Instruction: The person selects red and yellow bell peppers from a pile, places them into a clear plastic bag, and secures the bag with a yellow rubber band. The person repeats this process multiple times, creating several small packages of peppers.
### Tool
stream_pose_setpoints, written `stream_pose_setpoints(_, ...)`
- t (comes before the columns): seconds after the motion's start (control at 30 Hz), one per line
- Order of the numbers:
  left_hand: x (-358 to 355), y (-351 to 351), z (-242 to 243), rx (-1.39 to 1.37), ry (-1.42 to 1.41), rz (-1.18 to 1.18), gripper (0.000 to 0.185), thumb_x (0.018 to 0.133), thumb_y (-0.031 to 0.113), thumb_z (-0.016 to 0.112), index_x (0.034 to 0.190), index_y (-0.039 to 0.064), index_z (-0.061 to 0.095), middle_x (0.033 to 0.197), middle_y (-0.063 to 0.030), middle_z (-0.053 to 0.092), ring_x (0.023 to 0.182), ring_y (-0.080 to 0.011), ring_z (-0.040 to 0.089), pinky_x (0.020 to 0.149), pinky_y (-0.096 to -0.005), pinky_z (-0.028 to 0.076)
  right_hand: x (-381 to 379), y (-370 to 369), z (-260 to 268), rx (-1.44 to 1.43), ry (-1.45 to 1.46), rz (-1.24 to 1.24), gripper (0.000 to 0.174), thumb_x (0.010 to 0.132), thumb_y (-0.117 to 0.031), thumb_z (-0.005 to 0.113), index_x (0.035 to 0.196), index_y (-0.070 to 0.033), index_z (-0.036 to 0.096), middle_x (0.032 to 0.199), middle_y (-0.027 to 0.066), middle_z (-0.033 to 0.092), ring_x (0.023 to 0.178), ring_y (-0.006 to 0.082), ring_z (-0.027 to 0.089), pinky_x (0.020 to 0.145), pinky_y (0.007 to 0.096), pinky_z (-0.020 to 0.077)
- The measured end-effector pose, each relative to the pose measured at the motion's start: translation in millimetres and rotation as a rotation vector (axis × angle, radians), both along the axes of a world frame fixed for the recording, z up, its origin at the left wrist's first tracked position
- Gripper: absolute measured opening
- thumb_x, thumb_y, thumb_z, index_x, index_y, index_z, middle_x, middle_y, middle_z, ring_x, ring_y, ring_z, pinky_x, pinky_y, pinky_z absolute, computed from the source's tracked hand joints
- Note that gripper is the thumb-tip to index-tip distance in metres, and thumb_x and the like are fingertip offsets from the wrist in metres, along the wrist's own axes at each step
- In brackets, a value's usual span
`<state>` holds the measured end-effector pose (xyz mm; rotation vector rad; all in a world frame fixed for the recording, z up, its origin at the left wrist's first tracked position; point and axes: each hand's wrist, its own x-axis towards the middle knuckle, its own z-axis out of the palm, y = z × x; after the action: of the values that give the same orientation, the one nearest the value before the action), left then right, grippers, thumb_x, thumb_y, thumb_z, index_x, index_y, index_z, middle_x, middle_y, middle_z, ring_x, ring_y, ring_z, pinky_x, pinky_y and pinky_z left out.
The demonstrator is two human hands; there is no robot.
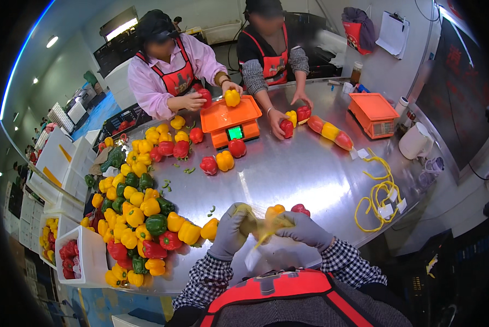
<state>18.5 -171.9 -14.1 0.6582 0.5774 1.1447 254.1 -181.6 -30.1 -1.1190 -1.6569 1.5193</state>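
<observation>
My left hand, in a grey glove, grips one side of a yellow mesh net bag over the near part of the steel table. On the bag's other side my right hand, gloved alike, has hold of it too. A white tag hangs below the net. Just beyond my hands lie an orange-yellow bell pepper and a red bell pepper; whether the net touches them I cannot tell. Left of my left hand, a yellow bell pepper lies at the edge of a large mixed pile.
Across the steel table, two people in red aprons handle peppers near an orange scale. A netted row of peppers, yellow nets with tags, a second scale and a white jug stand or lie rightward. White foam boxes flank the left edge.
</observation>
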Motion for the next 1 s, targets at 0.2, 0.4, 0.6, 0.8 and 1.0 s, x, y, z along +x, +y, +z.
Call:
stream_pose_setpoints(0.2, 10.1, -16.0, 13.7, -0.083, 0.003, -0.389, 0.029, 0.096, 0.027, 0.065, 0.115, 0.006, 0.057, 0.070, 0.0015, 0.049, 0.052, -0.0062, 0.038, 0.047, -0.0217, 0.030, 7.3, 24.5, -7.0, 0.114, 0.014, -0.272, 0.023, 0.095, -0.018, 0.059, 0.111, -0.002, 0.063, 0.092, 0.0077, 0.069, 0.081, 0.0174, 0.066, 0.073, 0.0308, 0.0523)
stream_pose_setpoints(0.4, 9.3, -12.4, -13.0, -0.005, 0.603, -0.287, 0.033, 0.090, 0.014, 0.069, 0.120, 0.002, 0.061, 0.090, -0.0019, 0.065, 0.063, -0.0072, 0.053, 0.055, -0.0225, 0.043, 17.8, 20.2, 9.3, -0.221, 0.578, -0.210, 0.007, 0.098, -0.014, 0.055, 0.096, -0.009, 0.060, 0.076, -0.0002, 0.054, 0.061, 0.0102, 0.049, 0.058, 0.0237, 0.0428)
stream_pose_setpoints(0.6, 1.7, 1.2, -17.8, 0.270, 0.634, 0.032, 0.023, 0.091, 0.006, 0.067, 0.113, 0.003, 0.058, 0.103, -0.0028, 0.064, 0.092, -0.0108, 0.061, 0.080, -0.0260, 0.053, 10.6, 2.6, 13.3, -0.526, 0.559, -0.062, 0.029, 0.096, -0.020, 0.064, 0.123, -0.009, 0.057, 0.077, -0.0033, 0.050, 0.051, 0.0043, 0.035, 0.048, 0.0197, 0.0293)
stream_pose_setpoints(0.8, 13.0, -4.9, -6.6, -0.045, -0.006, -0.061, 0.020, 0.102, 0.020, 0.054, 0.113, 0.003, 0.053, 0.093, -0.0045, 0.059, 0.075, -0.0133, 0.057, 0.067, -0.0280, 0.050, -3.4, 2.1, 0.4, -0.028, -0.187, -0.080, 0.030, 0.095, -0.020, 0.066, 0.116, 0.001, 0.065, 0.107, 0.0072, 0.068, 0.097, 0.0163, 0.064, 0.084, 0.0294, 0.0509)
stream_pose_setpoints(1.0, 21.1, -14.6, -11.1, -0.164, -0.035, -0.371, 0.023, 0.101, 0.023, 0.056, 0.117, 0.006, 0.054, 0.084, 0.0002, 0.054, 0.061, -0.0076, 0.043, 0.058, -0.0233, 0.039, 9.1, 9.0, 3.7, -0.037, 0.136, -0.239, 0.018, 0.096, -0.012, 0.061, 0.109, 0.000, 0.063, 0.103, 0.0061, 0.067, 0.091, 0.0122, 0.062, 0.083, 0.0282, 0.0521)
